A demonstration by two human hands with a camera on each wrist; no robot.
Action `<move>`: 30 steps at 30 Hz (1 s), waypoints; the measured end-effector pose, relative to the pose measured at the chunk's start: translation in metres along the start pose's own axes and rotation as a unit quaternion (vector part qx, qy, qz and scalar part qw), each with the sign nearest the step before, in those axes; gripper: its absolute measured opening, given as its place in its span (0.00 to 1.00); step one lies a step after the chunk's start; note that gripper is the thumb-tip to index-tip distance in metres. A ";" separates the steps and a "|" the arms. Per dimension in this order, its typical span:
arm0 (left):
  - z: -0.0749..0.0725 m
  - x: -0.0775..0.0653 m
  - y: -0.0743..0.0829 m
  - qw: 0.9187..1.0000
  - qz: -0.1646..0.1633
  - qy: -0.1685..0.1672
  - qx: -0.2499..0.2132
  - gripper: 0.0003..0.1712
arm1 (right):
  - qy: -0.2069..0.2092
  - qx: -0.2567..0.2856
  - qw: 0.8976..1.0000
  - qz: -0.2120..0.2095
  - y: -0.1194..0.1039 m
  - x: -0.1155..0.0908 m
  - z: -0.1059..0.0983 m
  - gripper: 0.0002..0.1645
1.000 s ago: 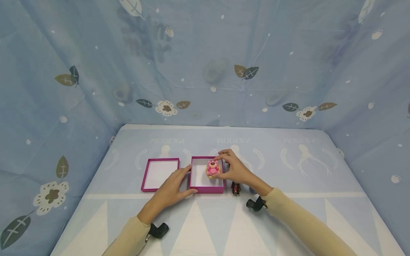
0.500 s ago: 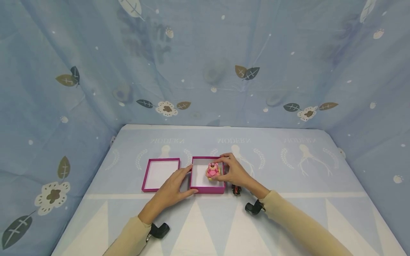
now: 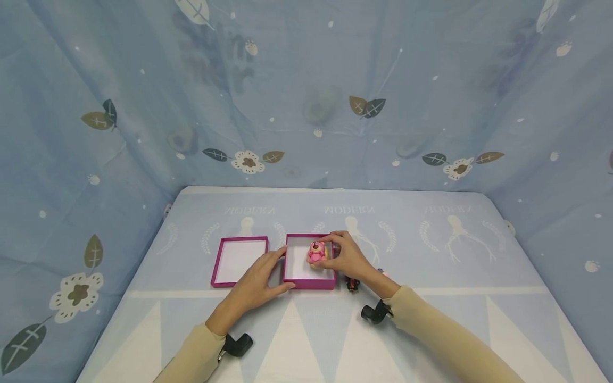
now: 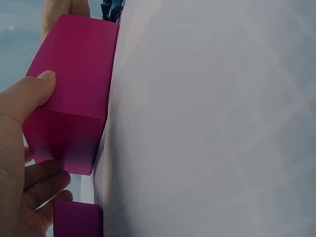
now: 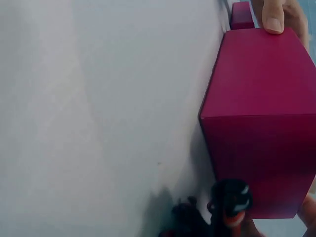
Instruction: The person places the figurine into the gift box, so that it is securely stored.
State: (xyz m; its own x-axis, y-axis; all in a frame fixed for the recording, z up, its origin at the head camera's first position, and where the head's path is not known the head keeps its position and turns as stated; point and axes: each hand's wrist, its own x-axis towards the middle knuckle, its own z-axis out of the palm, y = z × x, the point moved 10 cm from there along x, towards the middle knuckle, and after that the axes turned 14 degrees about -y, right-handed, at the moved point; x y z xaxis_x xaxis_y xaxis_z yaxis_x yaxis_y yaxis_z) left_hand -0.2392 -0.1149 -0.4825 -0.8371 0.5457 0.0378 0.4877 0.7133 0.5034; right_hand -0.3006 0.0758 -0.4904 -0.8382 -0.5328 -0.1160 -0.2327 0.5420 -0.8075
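Bear [image 3: 316,253] is what I see pinched in the fingers of the right hand [image 3: 351,258], which are parted only by its body: one finger at its head, the thumb low on its right side, the other fingers bent behind. I judge it light and stiff, probably moulded plastic, a little slippery on its rounded parts but unlikely to break from a gentle squeeze. I would take hold just as these fingers do, across the head and the lower flank, leaving the front free. It looks bright pink, with a paler muzzle, a dark nose and small round ears; a bit of yellow shows behind it. It sits upright or slightly tipped back, within the right half of the open box [image 3: 313,284], facing me; I cannot tell whether it touches the floor. Left hand [image 3: 256,279] holds the box's left side, its fingers only gently bent, thumb on the near wall and fingers along the left wall. The box is magenta outside and white inside. Farther left, apart from the box, the shallow lid [image 3: 239,260] lies white side up. Just beside the box's right wall is a dark figure [image 3: 353,285], with something small, mostly hidden, behind the right wrist. All lie on a pale patterned surface [image 3: 431,330].
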 end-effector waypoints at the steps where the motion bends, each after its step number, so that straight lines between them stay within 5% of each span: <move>1: 0.000 0.000 0.000 1.000 -0.001 0.000 0.000 0.53 | 0.002 0.001 1.000 0.004 0.000 0.000 0.000 0.36; 30: -0.001 0.001 0.002 1.000 0.007 0.010 0.013 0.53 | 0.024 -0.012 0.998 0.053 -0.002 -0.002 -0.001 0.35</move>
State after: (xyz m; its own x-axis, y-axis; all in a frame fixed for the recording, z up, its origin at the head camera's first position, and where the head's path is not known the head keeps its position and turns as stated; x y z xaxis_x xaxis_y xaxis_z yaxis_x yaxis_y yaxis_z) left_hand -0.2389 -0.1133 -0.4805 -0.8347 0.5472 0.0625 0.5058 0.7167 0.4802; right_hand -0.2990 0.0760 -0.4883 -0.8817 -0.4394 -0.1722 -0.1518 0.6095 -0.7781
